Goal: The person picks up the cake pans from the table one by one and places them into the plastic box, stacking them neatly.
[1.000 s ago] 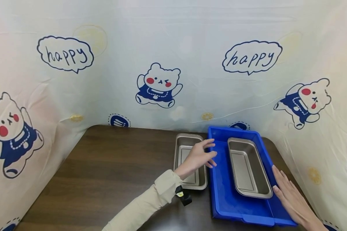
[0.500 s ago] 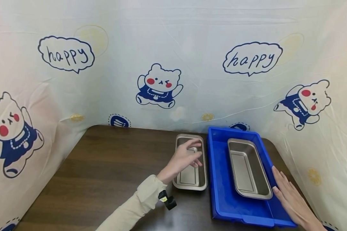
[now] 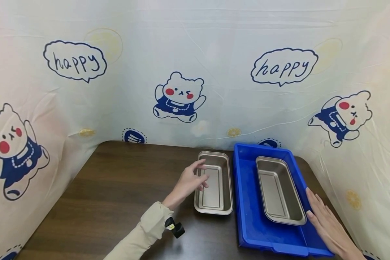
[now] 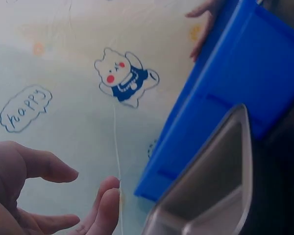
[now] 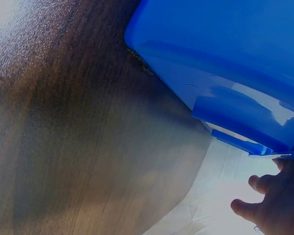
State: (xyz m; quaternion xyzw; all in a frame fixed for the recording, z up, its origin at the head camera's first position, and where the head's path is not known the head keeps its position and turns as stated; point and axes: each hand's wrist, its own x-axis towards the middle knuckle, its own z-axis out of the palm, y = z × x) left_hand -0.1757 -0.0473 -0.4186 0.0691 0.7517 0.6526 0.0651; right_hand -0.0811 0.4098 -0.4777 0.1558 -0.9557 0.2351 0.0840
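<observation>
In the head view my left hand point(image 3: 187, 182) hovers at the left edge of a metal loaf pan point(image 3: 212, 187) that sits on the table. Its fingers are spread and loosely bent, with nothing between them, as the left wrist view also shows. Against the right wall of a blue plastic tray point(image 3: 249, 220) rests my right hand point(image 3: 326, 220), fingers fairly straight. Inside that tray, toward its right side, lies a second metal loaf pan point(image 3: 276, 195). Both pans show bare insides. Part of the right hand point(image 5: 272, 196) appears beside the tray's outer side in the right wrist view.
The dark wooden table point(image 3: 133, 173) extends left of the pans. A pale printed curtain point(image 3: 227, 108) with bear drawings encloses the back and both sides. The tray stands close to the table's right edge, just right of the first pan.
My left hand has moved left, away from the blue tray and across the first pan to its left edge. The right hand, tray and both pans have stayed in place.
</observation>
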